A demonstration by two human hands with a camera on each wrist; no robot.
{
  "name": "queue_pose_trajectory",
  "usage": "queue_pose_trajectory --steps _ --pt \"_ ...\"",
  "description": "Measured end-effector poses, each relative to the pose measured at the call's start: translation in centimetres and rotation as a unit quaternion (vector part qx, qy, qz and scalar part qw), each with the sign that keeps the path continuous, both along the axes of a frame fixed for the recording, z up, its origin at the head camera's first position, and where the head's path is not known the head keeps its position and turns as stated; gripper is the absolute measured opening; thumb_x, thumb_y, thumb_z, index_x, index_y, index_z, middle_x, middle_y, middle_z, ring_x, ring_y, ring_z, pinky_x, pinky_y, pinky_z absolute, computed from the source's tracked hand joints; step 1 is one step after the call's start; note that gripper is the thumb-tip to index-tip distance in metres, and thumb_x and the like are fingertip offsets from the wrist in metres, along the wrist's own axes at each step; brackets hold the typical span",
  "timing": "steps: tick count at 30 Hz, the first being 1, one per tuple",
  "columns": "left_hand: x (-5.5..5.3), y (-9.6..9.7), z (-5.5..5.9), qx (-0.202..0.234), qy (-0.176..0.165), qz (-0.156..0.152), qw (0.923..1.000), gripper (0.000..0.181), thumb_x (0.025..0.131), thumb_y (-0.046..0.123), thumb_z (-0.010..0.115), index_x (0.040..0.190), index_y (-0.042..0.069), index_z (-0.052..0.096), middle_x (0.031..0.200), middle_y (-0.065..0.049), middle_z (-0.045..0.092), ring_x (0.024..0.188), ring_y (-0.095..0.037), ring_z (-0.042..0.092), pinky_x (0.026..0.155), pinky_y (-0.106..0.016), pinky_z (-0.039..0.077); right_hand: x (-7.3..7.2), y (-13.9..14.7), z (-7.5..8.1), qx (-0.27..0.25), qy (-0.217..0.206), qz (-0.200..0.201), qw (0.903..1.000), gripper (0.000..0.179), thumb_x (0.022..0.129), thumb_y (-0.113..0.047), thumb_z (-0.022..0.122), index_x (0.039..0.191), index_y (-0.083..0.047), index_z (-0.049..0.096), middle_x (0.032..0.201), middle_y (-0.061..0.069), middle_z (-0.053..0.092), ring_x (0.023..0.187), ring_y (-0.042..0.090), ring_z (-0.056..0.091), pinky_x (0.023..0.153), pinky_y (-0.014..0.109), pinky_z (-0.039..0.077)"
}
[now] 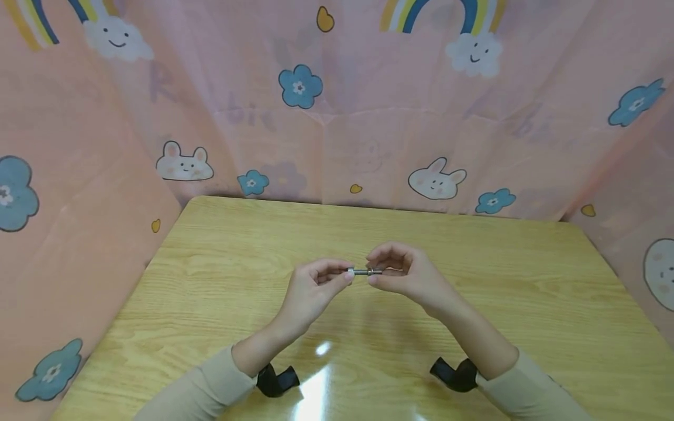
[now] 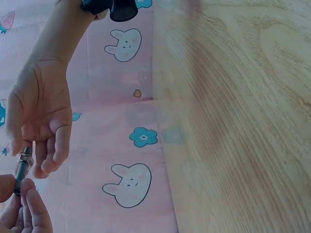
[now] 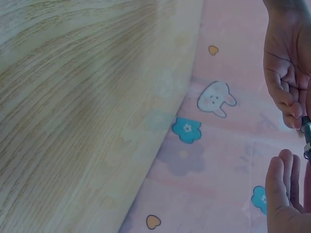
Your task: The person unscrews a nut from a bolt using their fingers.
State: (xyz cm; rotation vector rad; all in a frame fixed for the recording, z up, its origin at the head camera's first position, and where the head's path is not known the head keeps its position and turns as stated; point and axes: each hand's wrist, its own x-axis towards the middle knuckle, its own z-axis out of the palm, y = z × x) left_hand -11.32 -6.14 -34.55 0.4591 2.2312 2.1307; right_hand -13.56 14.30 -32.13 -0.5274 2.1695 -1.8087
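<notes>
A metal bolt [image 1: 361, 272] is held level above the table between the two hands. My left hand [image 1: 312, 292] pinches its head end between thumb and fingers. A nut [image 1: 371, 271] sits on the threaded shank, towards the other end; the left wrist view also shows this nut [image 2: 25, 158]. Around that end is my right hand [image 1: 416, 278], its fingers loosely bent. In the left wrist view its thumb is close beside the nut, while the other fingers stand apart from it. Whether the thumb touches the nut is unclear.
Below the hands is a wood-grain table [image 1: 210, 280]. A pink printed cloth [image 1: 337, 146] hangs along its back and sides. Dark camera mounts [image 1: 278, 380] are worn at both wrists. Bright light reflects off the front of the tabletop.
</notes>
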Motion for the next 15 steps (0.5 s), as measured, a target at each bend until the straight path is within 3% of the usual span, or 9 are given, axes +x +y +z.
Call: queue_pose_trajectory --steps 2,8,15 --pt "-0.03 0.0 0.05 -0.002 0.004 0.0 1.0 0.02 0.088 0.008 0.064 0.104 -0.004 0.066 0.095 -0.013 0.066 0.085 -0.019 0.064 0.079 -0.028 0.053 -0.07 -0.03 0.05 0.002 -0.006 -0.004 1.0 0.025 0.088 -0.009 0.064 0.108 0.004 0.056 0.1 0.019 0.06 0.085 0.019 0.062 0.077 0.036 0.054" --pt "-0.05 0.04 0.21 -0.004 0.01 -0.003 0.9999 0.021 0.088 0.009 0.065 0.104 -0.004 0.066 0.095 -0.014 0.066 0.085 -0.02 0.064 0.079 -0.028 0.053 -0.06 -0.17 0.18 0.0 -0.027 -0.011 0.9996 0.024 0.092 -0.014 0.06 0.101 0.008 0.057 0.084 0.009 0.066 0.075 0.018 0.066 0.076 0.04 0.054" --pt "0.01 -0.02 0.26 -0.002 0.009 -0.007 0.9999 0.021 0.088 0.008 0.064 0.104 -0.005 0.065 0.096 -0.015 0.066 0.085 -0.021 0.064 0.078 -0.027 0.053 0.18 0.08 0.23 -0.005 -0.012 -0.001 0.9999 0.029 0.084 -0.004 0.066 0.108 0.007 0.056 0.1 0.011 0.06 0.087 0.018 0.062 0.077 0.031 0.054"
